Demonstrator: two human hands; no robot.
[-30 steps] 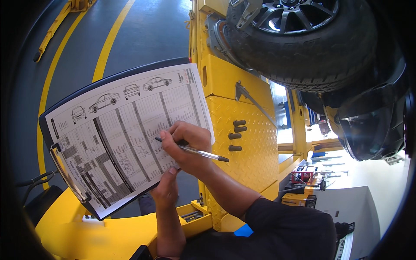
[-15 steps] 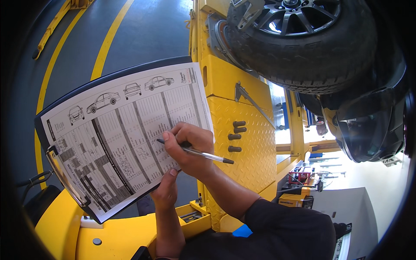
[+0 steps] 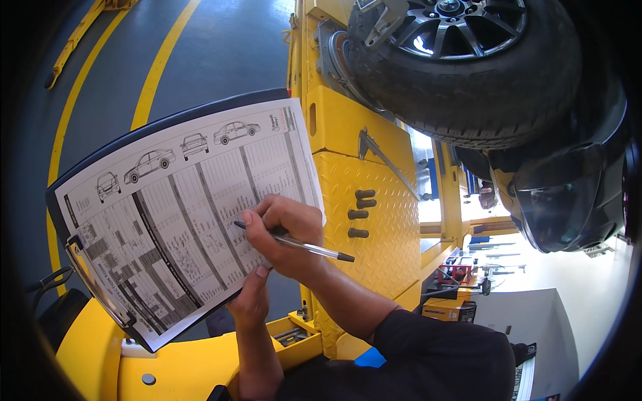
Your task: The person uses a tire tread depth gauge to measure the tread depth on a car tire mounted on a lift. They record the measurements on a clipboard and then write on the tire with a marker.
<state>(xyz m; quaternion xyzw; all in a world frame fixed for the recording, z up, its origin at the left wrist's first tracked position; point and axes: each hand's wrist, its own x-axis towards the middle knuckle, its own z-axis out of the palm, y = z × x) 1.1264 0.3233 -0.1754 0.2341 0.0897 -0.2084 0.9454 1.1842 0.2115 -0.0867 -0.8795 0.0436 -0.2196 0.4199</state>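
A dark clipboard (image 3: pixel 200 111) lies tilted in front of me, its metal clip (image 3: pixel 100 284) at the lower left. On it is a white printed form (image 3: pixel 150 200) with car outlines, tables and some handwriting. My left hand (image 3: pixel 250 299) grips the clipboard's near edge, thumb on top and fingers hidden beneath. In my closed right hand (image 3: pixel 287 230) is a clear-barrelled pen (image 3: pixel 317 249) with dark ends, tip pointing left over the form's middle. Whether the tip touches the paper I cannot tell.
A car wheel (image 3: pixel 468 87) with a metal clamp stands on the yellow lift (image 3: pixel 374 267) at right, beside a dark car body (image 3: pixel 568 194). Four-fingered-looking dark pegs (image 3: pixel 358 214) stick out of the tread plate. Yellow machinery (image 3: pixel 180 364) is near me; yellow lines (image 3: pixel 157 67) mark the grey floor.
The clipboard, with both hands, has shifted slightly left in view, as has the lift behind it. The pen stays in my right hand, its tip still over the form's middle.
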